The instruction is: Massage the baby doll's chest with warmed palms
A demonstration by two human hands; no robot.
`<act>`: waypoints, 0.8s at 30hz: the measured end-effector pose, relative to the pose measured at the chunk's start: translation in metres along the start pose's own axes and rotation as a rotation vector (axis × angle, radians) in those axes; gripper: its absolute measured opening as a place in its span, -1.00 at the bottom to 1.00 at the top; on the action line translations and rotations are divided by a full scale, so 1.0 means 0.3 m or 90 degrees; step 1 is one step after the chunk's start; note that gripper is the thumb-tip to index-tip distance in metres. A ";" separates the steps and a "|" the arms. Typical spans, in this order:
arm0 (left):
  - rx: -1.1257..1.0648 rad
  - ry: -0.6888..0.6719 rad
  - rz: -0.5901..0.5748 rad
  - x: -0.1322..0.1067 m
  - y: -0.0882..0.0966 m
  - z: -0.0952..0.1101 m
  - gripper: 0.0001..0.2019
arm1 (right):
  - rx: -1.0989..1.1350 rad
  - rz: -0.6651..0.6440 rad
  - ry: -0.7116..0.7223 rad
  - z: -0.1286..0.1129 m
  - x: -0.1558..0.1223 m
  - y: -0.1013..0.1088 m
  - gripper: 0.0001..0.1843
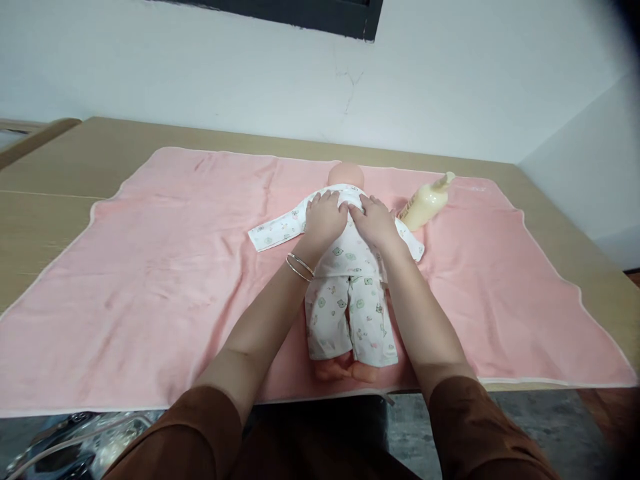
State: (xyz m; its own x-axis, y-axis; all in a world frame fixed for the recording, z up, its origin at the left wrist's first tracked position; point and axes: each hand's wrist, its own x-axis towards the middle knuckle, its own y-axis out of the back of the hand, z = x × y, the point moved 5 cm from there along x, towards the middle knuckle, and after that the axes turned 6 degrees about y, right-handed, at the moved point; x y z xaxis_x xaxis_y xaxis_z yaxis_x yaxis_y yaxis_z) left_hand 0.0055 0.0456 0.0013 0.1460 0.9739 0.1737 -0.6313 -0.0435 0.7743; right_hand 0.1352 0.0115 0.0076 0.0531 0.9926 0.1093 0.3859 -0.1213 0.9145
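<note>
Brown sleeves [195, 433] frame the near side, and two bare forearms reach forward from them along either side of the doll [373, 313], which lies lengthwise on a pink blanket [150, 267]. Its bare feet [333, 369], smooth and rounded, are close to the blanket's near edge, which runs along the front of the table. Beyond them come loose, wide-legged trousers [327, 317] in white cloth with small green prints, then a matching shirt [345, 260].

Two thin, shiny bangles [300, 267] circle the left wrist. The left hand [325, 217] and right hand [373, 220] rest unclenched on the upper part of the shirt, palms down, fingers extended, thumbs nearly meeting; neither grasps anything. The blanket spreads widely to the left, less so to the right, its white-trimmed edge wavy and its soft pile creased.

Just beside the doll's right-hand sleeve is a glossy, cream pump bottle [425, 207]; whether it stands or leans I cannot tell. Farther off, the doll's smooth, round head [346, 175] nears the blanket's far edge. Behind runs a strip of wooden table [125, 143], then a cracked white wall [200, 80].
</note>
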 end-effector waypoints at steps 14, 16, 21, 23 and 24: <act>0.021 0.006 -0.030 0.010 0.018 -0.012 -0.56 | 0.029 0.009 0.002 0.037 0.030 -0.042 -0.28; 0.053 0.006 -0.035 0.001 0.011 -0.007 -0.53 | 0.012 0.009 0.007 0.028 0.027 -0.039 -0.29; 0.087 -0.022 -0.080 -0.047 0.048 0.054 -0.71 | -0.093 -0.001 0.043 -0.072 -0.037 0.033 -0.48; 0.072 -0.013 -0.084 -0.049 0.064 0.061 -0.77 | -0.123 -0.015 0.045 -0.095 -0.054 0.056 -0.52; 0.062 -0.003 -0.084 -0.046 0.067 0.058 -0.76 | -0.121 -0.020 0.043 -0.097 -0.057 0.060 -0.52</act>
State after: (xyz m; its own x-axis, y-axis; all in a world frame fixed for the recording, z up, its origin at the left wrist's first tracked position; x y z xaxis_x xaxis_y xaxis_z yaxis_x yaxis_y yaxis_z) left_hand 0.0040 0.0276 0.0250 0.2264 0.9716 0.0691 -0.5302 0.0635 0.8455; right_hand 0.1145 -0.0075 0.0336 -0.0207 0.9948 0.0996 0.2054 -0.0933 0.9742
